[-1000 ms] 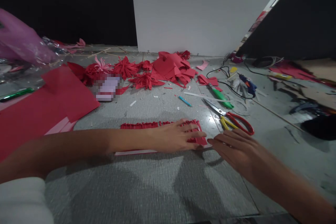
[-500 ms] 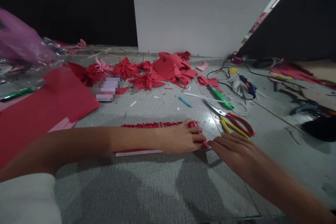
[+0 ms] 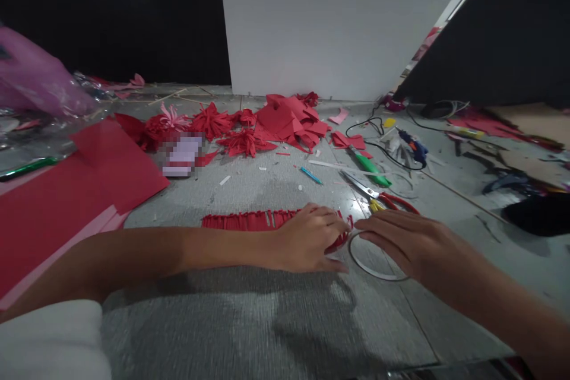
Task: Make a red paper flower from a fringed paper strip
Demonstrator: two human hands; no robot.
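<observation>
A red paper strip with a fringed edge (image 3: 240,221) lies flat on the floor, partly covered by my left forearm. My left hand (image 3: 314,237) is curled over its right end, with red paper between the bent fingers and the thumb. My right hand (image 3: 401,237) is just to the right, fingers together and pointing left, its thumb hidden. A thin white strip (image 3: 378,275) curls in a loop from its fingertips round under the palm. Scissors (image 3: 360,184) with red and yellow handles lie just beyond that hand, which partly covers the handles.
Large red sheets (image 3: 84,190) lie at left near a pixelated rectangular item (image 3: 183,154). Red paper flowers (image 3: 214,122) and scraps (image 3: 289,122) sit at the back. A blue pen (image 3: 310,176), a green-handled tool (image 3: 371,167) and a glue gun (image 3: 414,147) with its cord lie to the right.
My right hand has shifted slightly up and right, and a white loop now shows under it. My left thumb has come out below the fingers. More of the fringe is visible.
</observation>
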